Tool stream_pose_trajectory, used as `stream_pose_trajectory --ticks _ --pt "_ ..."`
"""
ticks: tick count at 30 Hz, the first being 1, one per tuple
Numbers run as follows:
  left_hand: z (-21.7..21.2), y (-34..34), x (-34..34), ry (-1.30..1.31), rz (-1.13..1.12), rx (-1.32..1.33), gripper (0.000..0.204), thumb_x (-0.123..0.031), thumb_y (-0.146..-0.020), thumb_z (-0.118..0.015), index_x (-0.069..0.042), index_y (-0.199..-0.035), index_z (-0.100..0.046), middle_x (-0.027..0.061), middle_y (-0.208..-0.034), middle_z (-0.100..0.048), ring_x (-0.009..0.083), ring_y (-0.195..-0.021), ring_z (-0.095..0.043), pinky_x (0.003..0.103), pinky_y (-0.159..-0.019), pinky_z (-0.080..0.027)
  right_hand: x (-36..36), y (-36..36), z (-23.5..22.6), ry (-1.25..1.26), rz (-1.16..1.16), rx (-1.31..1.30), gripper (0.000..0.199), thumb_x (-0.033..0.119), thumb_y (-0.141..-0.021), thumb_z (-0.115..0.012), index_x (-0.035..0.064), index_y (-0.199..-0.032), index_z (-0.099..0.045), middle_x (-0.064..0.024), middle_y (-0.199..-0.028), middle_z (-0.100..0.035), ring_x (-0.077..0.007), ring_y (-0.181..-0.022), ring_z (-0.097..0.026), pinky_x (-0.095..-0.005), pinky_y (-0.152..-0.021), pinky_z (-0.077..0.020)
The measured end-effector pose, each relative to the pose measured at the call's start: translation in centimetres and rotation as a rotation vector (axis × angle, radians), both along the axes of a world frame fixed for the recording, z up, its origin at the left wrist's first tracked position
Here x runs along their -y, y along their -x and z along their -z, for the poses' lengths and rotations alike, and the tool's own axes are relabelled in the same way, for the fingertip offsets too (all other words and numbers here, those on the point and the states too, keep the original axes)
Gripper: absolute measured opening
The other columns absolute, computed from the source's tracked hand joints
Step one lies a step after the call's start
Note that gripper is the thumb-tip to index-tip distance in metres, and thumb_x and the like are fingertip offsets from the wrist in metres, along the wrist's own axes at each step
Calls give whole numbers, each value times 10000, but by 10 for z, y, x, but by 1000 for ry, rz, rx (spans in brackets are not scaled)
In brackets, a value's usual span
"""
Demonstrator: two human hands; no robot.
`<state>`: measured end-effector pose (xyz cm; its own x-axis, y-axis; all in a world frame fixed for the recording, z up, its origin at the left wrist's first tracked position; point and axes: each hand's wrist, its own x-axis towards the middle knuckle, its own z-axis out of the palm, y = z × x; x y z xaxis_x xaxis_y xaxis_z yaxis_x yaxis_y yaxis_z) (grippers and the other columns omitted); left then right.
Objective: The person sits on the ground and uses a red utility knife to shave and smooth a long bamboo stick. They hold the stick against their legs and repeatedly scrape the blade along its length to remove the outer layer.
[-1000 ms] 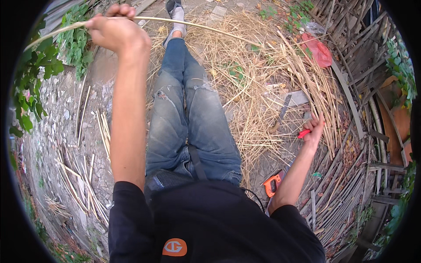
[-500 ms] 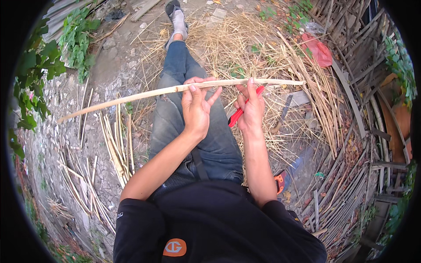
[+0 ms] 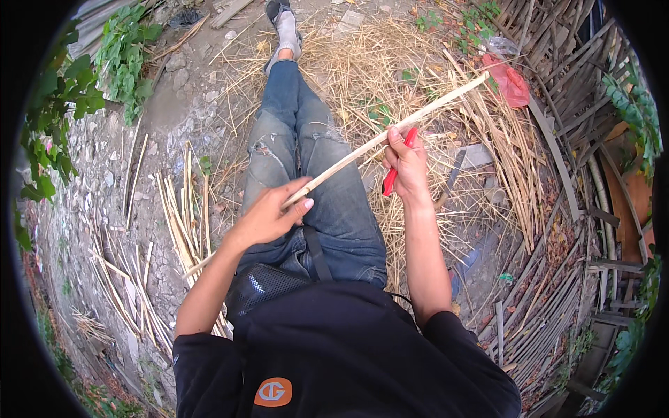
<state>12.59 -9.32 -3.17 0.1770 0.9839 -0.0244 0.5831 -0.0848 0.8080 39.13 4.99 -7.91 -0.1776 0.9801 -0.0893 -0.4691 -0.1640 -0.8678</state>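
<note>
A long pale bamboo strip [image 3: 348, 159] slants across my lap, rising from lower left to upper right. My left hand [image 3: 270, 214] is closed around its lower part, thumb on one side and fingers on the other; the strip's tail runs on behind my left forearm. My right hand [image 3: 408, 168] grips a red-handled knife [image 3: 389, 182] in a fist, and its thumb presses against the strip's upper stretch. The knife's blade cannot be made out here. Beneath the strip are my outstretched legs in worn jeans [image 3: 324, 164].
Straw-like shavings [image 3: 348, 66] cover the ground ahead. Bundled strips [image 3: 182, 223] lie at left, and more strips [image 3: 505, 153] at right near a red plastic bag [image 3: 506, 82]. A curved-handled blade tool [image 3: 453, 175] rests right of my hand. Stacked sticks [image 3: 550, 313] line the right side.
The strip has turned from nearly level to a steep slant, its right end swinging up. My left hand has moved down and left along with it; the right hand has shifted slightly right.
</note>
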Motion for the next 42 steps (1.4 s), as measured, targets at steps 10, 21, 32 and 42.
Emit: stream_pose_trajectory --ticks 10,21,32,42 --pt "66 -5 -13 215 -180 183 425 -209 -1090 -569 19 -1448 -595 -18 -786 -572 82 -669 -571 281 -646 -472 45 19 26 -149 -286 731 329 320 -1102 -545 15 -1177 -646 -67 -822 -683 -125 -734 -644 -326 -687 -517" --pt "94 -13 -26 143 -209 232 386 -174 -1047 -611 -10 -1395 -637 124 -1094 -712 118 -881 -651 300 -825 -509 68 26 30 -483 -359 1190 508 453 -1079 -526 -15 -914 -634 -279 -747 -659 -504 -776 -666 -565 -691 -494" --pt "82 -26 -27 150 -214 87 393 -206 -1015 -626 -33 -1367 -658 238 -1259 -701 358 -1160 -705 381 -982 -538 78 44 34 -492 -317 1303 518 479 -1061 -569 -5 -914 -680 -289 -751 -674 -498 -781 -680 -567 -704 -520" --pt "72 0 1 74 -113 75 377 -184 -1026 -619 -37 -1370 -660 258 -1200 -708 381 -1143 -696 389 -946 -546 26 22 46 -264 8 1263 577 545 -1074 -492 16 -1021 -716 -282 -749 -698 -496 -742 -693 -584 -681 -523"
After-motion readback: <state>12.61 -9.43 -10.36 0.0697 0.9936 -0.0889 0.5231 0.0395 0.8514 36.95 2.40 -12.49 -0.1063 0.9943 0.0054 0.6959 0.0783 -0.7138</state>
